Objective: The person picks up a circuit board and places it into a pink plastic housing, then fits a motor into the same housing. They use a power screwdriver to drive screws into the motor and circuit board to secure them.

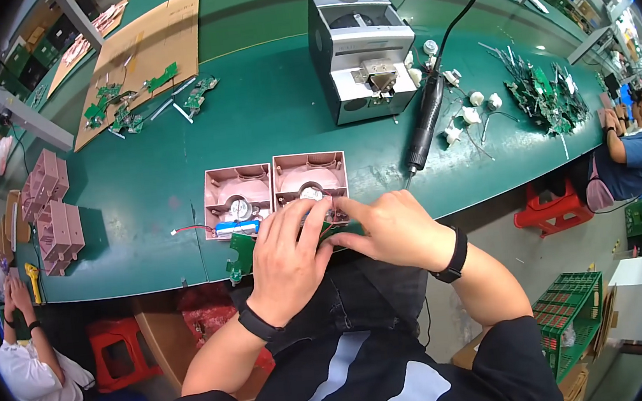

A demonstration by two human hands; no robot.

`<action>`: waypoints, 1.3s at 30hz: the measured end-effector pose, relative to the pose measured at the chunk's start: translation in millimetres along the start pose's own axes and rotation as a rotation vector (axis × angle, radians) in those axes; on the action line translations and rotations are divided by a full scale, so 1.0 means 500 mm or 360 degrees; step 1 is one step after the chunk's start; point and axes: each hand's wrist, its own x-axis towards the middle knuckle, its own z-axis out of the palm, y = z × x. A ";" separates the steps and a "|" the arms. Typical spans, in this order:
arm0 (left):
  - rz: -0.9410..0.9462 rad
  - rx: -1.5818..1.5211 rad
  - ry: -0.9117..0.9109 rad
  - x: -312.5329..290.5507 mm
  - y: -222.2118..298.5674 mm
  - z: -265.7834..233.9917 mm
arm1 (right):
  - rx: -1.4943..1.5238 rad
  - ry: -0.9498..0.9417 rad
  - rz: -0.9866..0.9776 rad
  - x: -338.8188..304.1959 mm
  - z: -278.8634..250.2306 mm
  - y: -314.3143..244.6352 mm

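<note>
Two open pink plastic housings lie side by side at the table's near edge: a left housing (210,189) and a right housing (337,169). A round metal part (240,209) and a blue battery pack (236,227) with a thin lead are in the left one. My left hand (288,255) reaches over the right housing's near side, fingers curled down and hiding what they grip. Facing it, my right hand (398,227) has thumb and forefinger closing at that housing's near right corner, where a sliver of green shows. A green circuit board (241,254) sits beside my left hand, overhanging the edge.
An electric screwdriver (426,123) hangs on its cable at the right, near a grey-white machine (364,55). Beyond are white round parts (471,115) and a heap of circuit boards (548,94). More pink housings (60,236) stand left, below cardboard (141,55). Co-workers sit at both sides.
</note>
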 end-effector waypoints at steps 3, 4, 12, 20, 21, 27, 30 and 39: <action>-0.0024 -0.0004 0.0122 -0.015 -0.004 0.008 | -0.0109 -0.0122 -0.0022 0.020 -0.003 0.002; -0.0027 0.0009 0.0176 -0.021 -0.007 0.013 | -0.0085 -0.0145 -0.0011 0.024 -0.007 0.002; -0.0054 -0.0078 0.0255 -0.030 -0.020 0.016 | 0.0101 -0.0185 -0.0112 0.039 -0.015 0.012; -0.0079 -0.0103 0.0244 -0.028 -0.019 0.015 | -0.0180 -0.0031 -0.0268 0.024 -0.011 -0.007; -0.0083 -0.0106 0.0240 -0.028 -0.019 0.015 | -0.0261 0.0001 -0.0292 0.021 -0.008 -0.006; -0.0078 -0.0093 0.0261 -0.026 -0.021 0.018 | -0.0441 0.0034 -0.0340 0.018 -0.004 -0.009; -0.0080 -0.0095 0.0261 -0.025 -0.020 0.017 | -0.0473 0.0076 -0.0373 0.015 -0.003 -0.009; -0.0108 -0.0101 0.0234 -0.032 -0.013 0.014 | -0.0555 -0.0108 -0.0350 0.012 -0.008 -0.021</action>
